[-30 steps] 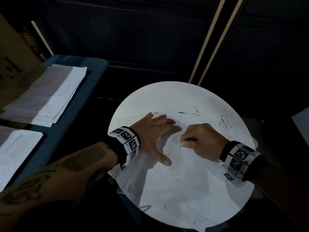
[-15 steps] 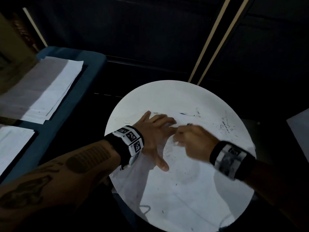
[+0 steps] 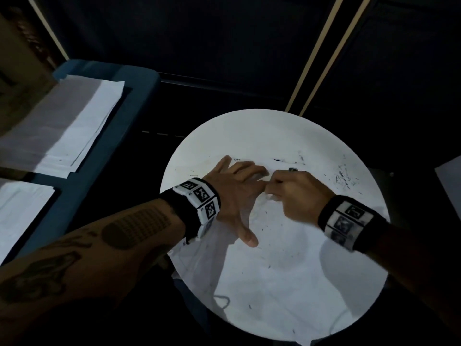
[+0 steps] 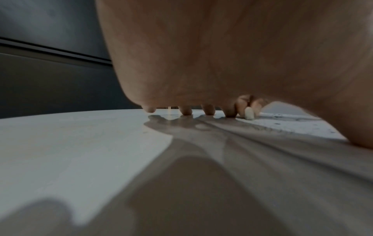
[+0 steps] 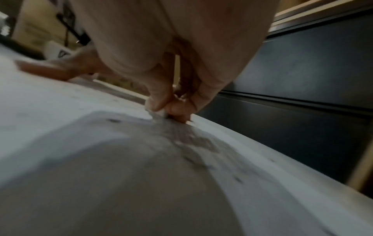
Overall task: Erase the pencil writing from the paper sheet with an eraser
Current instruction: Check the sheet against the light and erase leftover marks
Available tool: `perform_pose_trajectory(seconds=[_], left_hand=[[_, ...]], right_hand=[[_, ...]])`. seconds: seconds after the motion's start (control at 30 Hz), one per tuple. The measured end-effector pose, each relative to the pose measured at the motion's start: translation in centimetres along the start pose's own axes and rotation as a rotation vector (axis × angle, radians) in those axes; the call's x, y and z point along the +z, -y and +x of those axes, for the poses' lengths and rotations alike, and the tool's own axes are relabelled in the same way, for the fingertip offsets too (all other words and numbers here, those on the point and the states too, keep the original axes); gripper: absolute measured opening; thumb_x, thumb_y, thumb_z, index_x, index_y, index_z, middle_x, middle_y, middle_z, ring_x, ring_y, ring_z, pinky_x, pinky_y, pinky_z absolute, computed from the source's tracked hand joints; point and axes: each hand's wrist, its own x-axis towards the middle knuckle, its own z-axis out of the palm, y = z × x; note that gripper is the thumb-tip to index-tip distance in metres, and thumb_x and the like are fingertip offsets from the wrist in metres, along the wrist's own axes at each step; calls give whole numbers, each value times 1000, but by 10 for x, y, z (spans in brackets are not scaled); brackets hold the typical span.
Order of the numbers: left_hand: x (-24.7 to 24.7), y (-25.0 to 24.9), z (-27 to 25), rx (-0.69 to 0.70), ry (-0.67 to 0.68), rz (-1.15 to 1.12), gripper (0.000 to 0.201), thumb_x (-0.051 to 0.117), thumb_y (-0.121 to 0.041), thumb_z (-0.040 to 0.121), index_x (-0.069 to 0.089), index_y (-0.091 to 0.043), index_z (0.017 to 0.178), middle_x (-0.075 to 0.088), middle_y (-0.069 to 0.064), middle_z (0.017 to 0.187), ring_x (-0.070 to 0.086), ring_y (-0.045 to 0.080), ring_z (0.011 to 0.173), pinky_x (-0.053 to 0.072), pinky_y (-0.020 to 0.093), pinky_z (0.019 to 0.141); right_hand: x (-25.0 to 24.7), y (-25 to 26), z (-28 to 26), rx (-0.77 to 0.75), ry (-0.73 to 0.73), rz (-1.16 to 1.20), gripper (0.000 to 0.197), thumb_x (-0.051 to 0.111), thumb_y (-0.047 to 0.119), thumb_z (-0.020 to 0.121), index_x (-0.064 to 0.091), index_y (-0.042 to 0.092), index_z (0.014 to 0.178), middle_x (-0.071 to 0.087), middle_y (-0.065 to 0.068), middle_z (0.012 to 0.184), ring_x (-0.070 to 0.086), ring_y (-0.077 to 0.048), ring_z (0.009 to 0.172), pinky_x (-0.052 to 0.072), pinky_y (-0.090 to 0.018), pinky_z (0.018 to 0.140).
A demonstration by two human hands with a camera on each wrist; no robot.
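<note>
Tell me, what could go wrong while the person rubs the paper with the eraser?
The paper sheet already looks wrinkled, so hard rubbing near the left hand might crease or tear it. The eraser is small in the right hand, so it might slip out. Dark crumbs lie on the round table and could smudge.

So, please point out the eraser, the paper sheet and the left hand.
eraser point(image 4: 249, 113): left wrist view, its white lower end.
paper sheet point(image 3: 287, 270): head view, bare middle area.
left hand point(image 3: 234, 196): head view, back of the hand.
</note>
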Motion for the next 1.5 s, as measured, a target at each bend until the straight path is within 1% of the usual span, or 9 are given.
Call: perform_pose_trajectory(seconds=[0.13,0.3,0.43,0.57,0.7,0.83,0.97,1.37,1.5], left_hand=[[1,1,0,-4,-7,-43,135,66,-100,52,-2,-56,160,-12,-21,170,-16,15,158,-15,58,125],[1,0,2,-5,10,13,137,61,-103,53,4,-46,163,-11,-18,171,-13,16,159,-12,61,125],[0,1,0,-5,-8,-25,134,63,-102,52,-4,-57,159,-11,-21,170,-14,15,159,-16,57,125],[0,-2,1,-5,-5,16,135,62,-103,51,-1,-52,159,-9,-19,171,-12,16,159,-12,61,125],[1,1,1,-19,-11,-25,134,63,-102,51,-6,-60,158,-12,-22,170,-14,14,159,-15,58,125],[-1,-2,0,-29,22,31,135,61,-103,53,-5,-54,160,-15,-21,170,-17,14,158,-15,58,125],[-3,-2,-2,-17,24,-34,135,64,-101,53,-7,-58,159,-14,-20,170,-18,14,158,-19,57,124],[-4,-3,-2,-20,27,17,137,65,-100,55,-12,-55,159,-16,-20,170,-19,15,159,-15,58,125],[-3,-2,-2,-22,7,-14,135,66,-100,54,-8,-59,158,-14,-20,171,-18,15,159,-18,58,124]], right_hand=[[10,43,-16,-243,160,11,42,79,-11,50,78,14,84,71,-5,90,69,-33,69,59,-37,53],[5,6,-1,-14,13,1,38,81,-13,58,79,13,84,70,-4,89,68,-33,69,60,-38,57],[12,43,-16,-230,164,34,42,77,-11,50,78,15,83,70,-4,89,70,-33,72,60,-38,56],[-3,3,1,89,63,-5,35,73,-11,69,79,13,93,69,-3,94,70,-33,82,59,-33,70],[11,43,-24,-203,150,20,38,80,-7,49,77,17,78,68,-1,84,67,-30,67,57,-33,54],[4,15,-12,-2,19,38,36,85,-10,57,79,16,82,70,-2,87,68,-31,67,58,-32,56],[13,49,-22,-170,150,24,38,81,-6,48,77,16,77,68,-3,83,67,-32,65,57,-36,50],[1,31,-17,-37,66,-17,38,86,-6,47,78,18,76,68,-3,80,67,-30,61,57,-33,48],[5,46,-24,-123,206,6,35,81,-4,52,78,17,79,68,-3,81,66,-31,63,55,-34,52]])
